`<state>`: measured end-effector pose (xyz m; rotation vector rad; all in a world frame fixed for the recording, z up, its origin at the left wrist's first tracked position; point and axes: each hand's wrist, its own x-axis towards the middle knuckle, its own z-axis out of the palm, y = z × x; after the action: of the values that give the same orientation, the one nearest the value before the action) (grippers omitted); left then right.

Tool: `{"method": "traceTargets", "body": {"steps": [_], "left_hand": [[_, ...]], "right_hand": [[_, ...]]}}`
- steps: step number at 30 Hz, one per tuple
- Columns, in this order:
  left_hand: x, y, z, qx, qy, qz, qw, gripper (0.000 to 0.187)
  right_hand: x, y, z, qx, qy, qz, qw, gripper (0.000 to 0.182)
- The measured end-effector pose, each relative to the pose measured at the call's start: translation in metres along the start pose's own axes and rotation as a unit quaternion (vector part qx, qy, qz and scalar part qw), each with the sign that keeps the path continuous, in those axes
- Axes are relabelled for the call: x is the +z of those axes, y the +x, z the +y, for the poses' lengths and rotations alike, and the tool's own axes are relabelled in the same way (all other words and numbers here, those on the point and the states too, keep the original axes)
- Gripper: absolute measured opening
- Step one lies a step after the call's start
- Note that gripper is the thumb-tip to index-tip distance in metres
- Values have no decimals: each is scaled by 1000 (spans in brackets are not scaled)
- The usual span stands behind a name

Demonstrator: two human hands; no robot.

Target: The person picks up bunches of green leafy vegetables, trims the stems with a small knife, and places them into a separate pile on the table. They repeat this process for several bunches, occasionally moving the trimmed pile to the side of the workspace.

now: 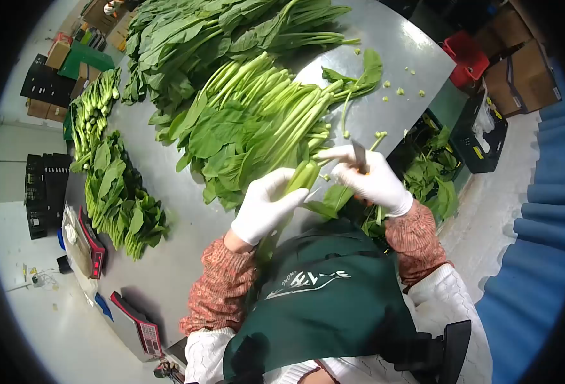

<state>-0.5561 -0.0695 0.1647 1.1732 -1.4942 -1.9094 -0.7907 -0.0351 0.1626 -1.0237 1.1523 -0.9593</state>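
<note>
Left hand (266,203) gripping a green stalk (304,176), right hand (373,182) (both gloved) gripping a knife (359,155), leafy greens (231,137) near.

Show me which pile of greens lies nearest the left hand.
The middle pile, just beyond the left hand. The far pile lies behind it, and the left greens lie off to the side, across a gap.

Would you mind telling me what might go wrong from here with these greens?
The right hand holds a blade not far from the left hand, which grips a green stalk, so a slip might nick it. Small cut ends scattered on the metal table could get mixed into the piled greens.
</note>
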Motion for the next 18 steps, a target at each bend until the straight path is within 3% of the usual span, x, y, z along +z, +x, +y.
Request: {"method": "traceTargets", "body": {"steps": [1, 3, 4, 5, 7, 8, 9, 11, 14, 17, 18], "left_hand": [[2, 1, -1, 12, -2, -12, 1000, 24], [1, 2, -2, -12, -22, -34, 999, 30], [-1, 2, -3, -23, -30, -43, 998, 34], [-1, 4, -6, 66, 82, 13, 994, 38], [0, 7, -13, 236, 299, 127, 916, 46], [0, 5, -11, 256, 465, 216, 819, 59], [2, 1, -5, 289, 506, 267, 767, 53], [-3, -4, -12, 293, 439, 196, 826, 42], [-4, -8, -32, 151, 163, 121, 968, 25], [-14, -16, -41, 110, 99, 111, 983, 18], [-22, -20, -35, 85, 67, 126, 986, 18]], "right_hand": [[5, -2, -7, -11, 7, -50, 999, 22], [15, 6, 3, -81, -92, -31, 992, 24], [16, 9, 10, -67, -61, -21, 996, 24], [17, 10, 13, -72, -62, -16, 995, 23], [20, 12, 17, -84, -63, -12, 994, 23], [25, 12, 18, -72, -67, 8, 995, 22], [30, 12, 19, -75, -68, -1, 995, 20], [40, 13, 19, -83, -72, -14, 994, 20], [44, 12, 17, -106, -103, -47, 988, 23], [31, 20, 24, -79, -86, -46, 992, 23], [19, 24, 18, -50, -141, -10, 989, 21]]}}
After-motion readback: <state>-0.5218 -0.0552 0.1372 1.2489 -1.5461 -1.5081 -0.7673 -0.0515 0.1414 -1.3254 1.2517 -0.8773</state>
